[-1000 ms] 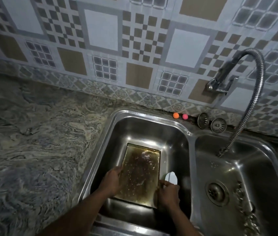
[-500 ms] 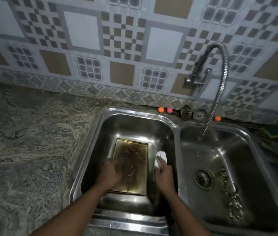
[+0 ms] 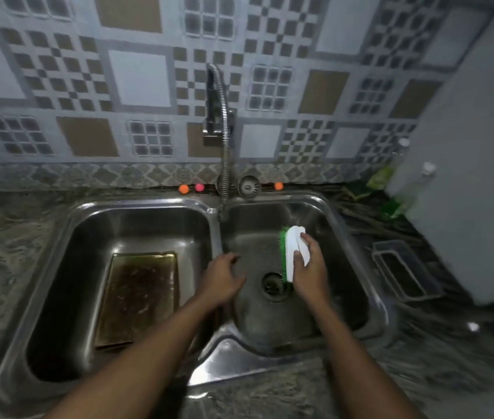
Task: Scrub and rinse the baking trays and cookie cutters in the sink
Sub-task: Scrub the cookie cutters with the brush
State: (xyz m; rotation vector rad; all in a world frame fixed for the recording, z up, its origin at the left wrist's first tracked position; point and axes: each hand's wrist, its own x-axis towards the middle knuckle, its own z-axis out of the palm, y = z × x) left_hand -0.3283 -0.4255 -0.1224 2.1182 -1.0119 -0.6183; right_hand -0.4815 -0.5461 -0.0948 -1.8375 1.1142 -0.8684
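Baking tray (image 3: 137,297) lies left of both hands; right hand (image 3: 310,267) grips a scrub brush (image 3: 292,243), left hand (image 3: 221,279) beside it loosely spread, empty.

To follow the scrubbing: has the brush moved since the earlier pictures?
Yes. The brush went rightward across the sink divider, from beside the tray into the right basin.
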